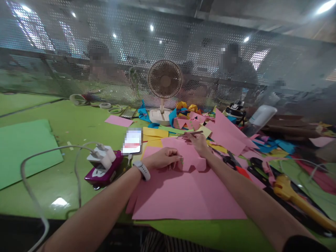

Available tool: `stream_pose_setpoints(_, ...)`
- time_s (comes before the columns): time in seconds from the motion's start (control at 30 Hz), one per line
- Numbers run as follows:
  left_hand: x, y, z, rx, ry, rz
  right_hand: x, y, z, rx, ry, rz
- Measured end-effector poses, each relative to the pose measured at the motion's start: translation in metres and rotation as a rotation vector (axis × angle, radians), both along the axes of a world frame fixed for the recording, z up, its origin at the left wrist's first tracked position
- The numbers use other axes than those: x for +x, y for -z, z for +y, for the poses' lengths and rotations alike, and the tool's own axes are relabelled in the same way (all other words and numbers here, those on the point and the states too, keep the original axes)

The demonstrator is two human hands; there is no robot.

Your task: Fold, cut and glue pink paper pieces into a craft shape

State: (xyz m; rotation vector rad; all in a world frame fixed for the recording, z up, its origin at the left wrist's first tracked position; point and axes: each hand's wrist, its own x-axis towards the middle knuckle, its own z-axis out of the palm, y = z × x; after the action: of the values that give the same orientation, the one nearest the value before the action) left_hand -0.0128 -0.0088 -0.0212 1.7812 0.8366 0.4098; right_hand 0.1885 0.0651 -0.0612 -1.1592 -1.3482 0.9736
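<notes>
A pink paper cutout (193, 159) with a notched lower edge lies over larger pink paper sheets (183, 196) in front of me. My left hand (165, 157), wearing a pale watch at the wrist, is closed at the cutout's left edge, its fingertips pinching the paper there. Small green marks show on the cutout beside those fingers. Above the cutout's upper part, my right hand (196, 142) is closed around a thin pen-like tool (197, 132) held nearly level. Its exact kind is too blurred to make out.
A phone (132, 140) and a purple power strip with white chargers (102, 159) stand left. Behind are a fan (165, 80), folded paper pieces and a perforated screen. Scissors (231, 161) and a yellow glue gun (296, 196) lie right. Green card (26, 150) is far left.
</notes>
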Motion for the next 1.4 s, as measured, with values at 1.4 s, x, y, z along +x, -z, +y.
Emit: stream_pose_setpoints(1.4,0.006,0.000,0.003,0.072,-0.063,-0.143,0.009,-0.050,-0.074,-0.061,-0.062,0.085)
